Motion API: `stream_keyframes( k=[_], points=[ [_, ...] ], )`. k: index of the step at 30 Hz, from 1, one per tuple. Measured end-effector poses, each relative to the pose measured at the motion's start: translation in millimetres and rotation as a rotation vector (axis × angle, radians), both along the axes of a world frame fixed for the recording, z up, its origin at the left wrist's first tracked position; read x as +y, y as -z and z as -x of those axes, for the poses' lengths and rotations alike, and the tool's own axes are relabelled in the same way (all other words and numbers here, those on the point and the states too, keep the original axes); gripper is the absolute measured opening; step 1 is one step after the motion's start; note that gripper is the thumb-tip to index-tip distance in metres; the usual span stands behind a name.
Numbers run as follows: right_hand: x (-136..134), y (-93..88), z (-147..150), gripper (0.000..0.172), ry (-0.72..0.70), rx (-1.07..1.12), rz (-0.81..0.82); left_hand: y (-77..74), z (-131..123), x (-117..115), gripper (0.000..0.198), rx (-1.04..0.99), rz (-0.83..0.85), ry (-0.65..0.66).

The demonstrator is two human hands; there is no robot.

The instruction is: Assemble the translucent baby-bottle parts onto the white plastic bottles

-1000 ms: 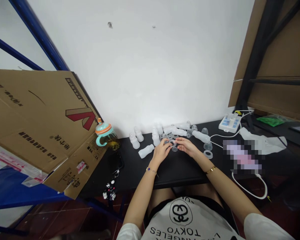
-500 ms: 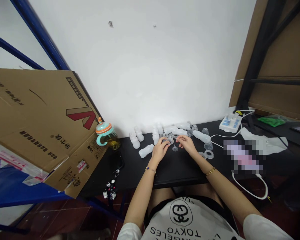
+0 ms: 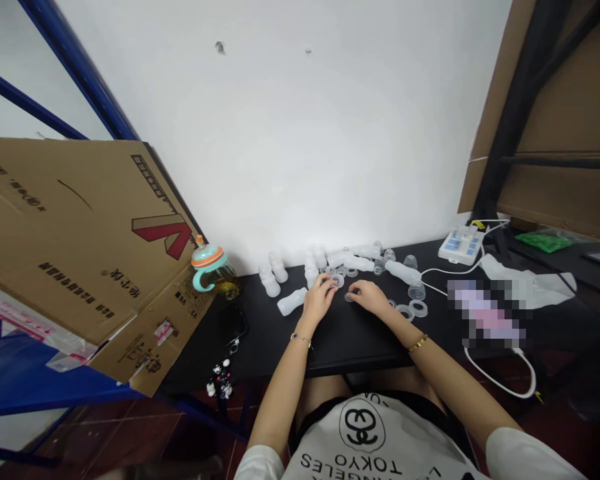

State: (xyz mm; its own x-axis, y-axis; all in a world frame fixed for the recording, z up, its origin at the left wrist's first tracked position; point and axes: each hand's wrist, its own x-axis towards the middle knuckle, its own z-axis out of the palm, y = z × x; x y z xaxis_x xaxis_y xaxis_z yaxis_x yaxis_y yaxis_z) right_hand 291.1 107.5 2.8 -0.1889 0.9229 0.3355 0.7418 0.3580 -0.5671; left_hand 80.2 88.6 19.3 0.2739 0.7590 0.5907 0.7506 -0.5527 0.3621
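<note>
On the black table, my left hand has its fingers closed on the edge of a clear ring. To its right, my right hand pinches a small clear nipple piece, mostly covered by the fingertips. A frosted bottle lies just left of my left hand. Behind the hands are more frosted bottles and clear rings. Two loose rings lie right of my right hand, beside a clear cap.
A teal-lidded cup, a phone with a charm chain and a cardboard box are on the left. A power strip, white cables and a white bag lie right. A wall rises behind the table.
My right hand has moved slightly left and down, and its fingers have closed on the small clear nipple piece. My left hand has hardly moved and stays at the ring.
</note>
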Motion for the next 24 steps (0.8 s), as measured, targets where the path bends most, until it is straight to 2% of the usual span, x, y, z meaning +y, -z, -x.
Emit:
stream_keyframes(
  k=[3,7,15,19,24],
  points=[
    [0,-1.5,-1,0.009,-0.032,0.096,0.0,0.3,0,1,0.02,-0.02,0.006,0.007],
    [0,-6.4,-1,0.014,-0.088,0.35,0.034,-1.4,0,-1,0.02,-0.033,0.021,0.014],
    [-1,-17.5,0,0.025,-0.078,0.954,0.353,-5.2,-1,-4,0.02,-0.046,0.039,0.017],
    [-6,-23.2,1,0.028,-0.129,1.054,0.415,-6.3,-2,-5,0.021,-0.047,0.048,0.024],
    [-9,-26.1,2,0.034,-0.177,1.123,0.418,-7.0,-2,-5,0.021,-0.07,0.06,0.033]
  ],
)
